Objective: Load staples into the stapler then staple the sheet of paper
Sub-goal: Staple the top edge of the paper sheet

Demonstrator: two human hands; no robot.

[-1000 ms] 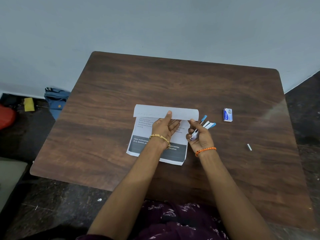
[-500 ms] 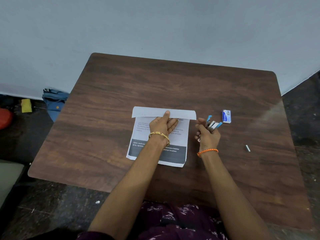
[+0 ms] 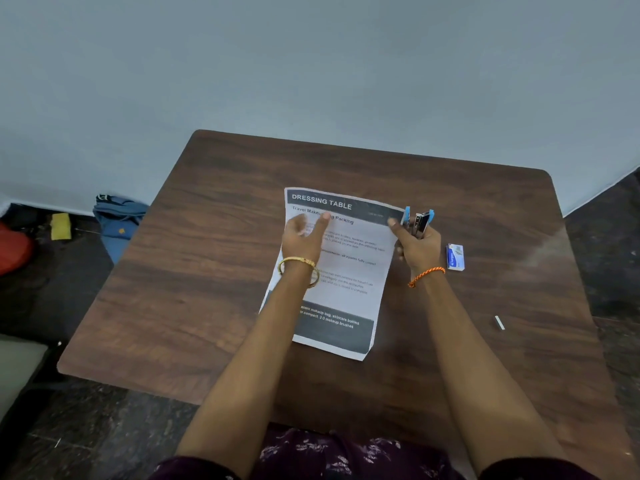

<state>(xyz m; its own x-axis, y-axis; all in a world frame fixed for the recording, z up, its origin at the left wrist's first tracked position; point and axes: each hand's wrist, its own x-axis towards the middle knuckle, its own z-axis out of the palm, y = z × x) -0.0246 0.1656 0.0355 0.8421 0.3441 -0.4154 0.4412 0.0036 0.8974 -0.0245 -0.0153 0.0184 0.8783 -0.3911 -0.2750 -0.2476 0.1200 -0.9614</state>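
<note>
While the left hand (image 3: 304,237) now lies open and flat on the sheet of paper (image 3: 346,271), which is unfolded again on the table (image 3: 207,271), the right hand (image 3: 415,247) grips the stapler (image 3: 419,221) at its top right corner, so stapling seems next.

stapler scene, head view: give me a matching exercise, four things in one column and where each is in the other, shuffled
Things:
1. stapler
2. sheet of paper
3. staple box
4. blue bag

Places:
A. on the floor left of the table
B. in the right hand
C. on the table right of the right hand
D. flat under the left hand

Pairs: 1-B, 2-D, 3-C, 4-A
</note>
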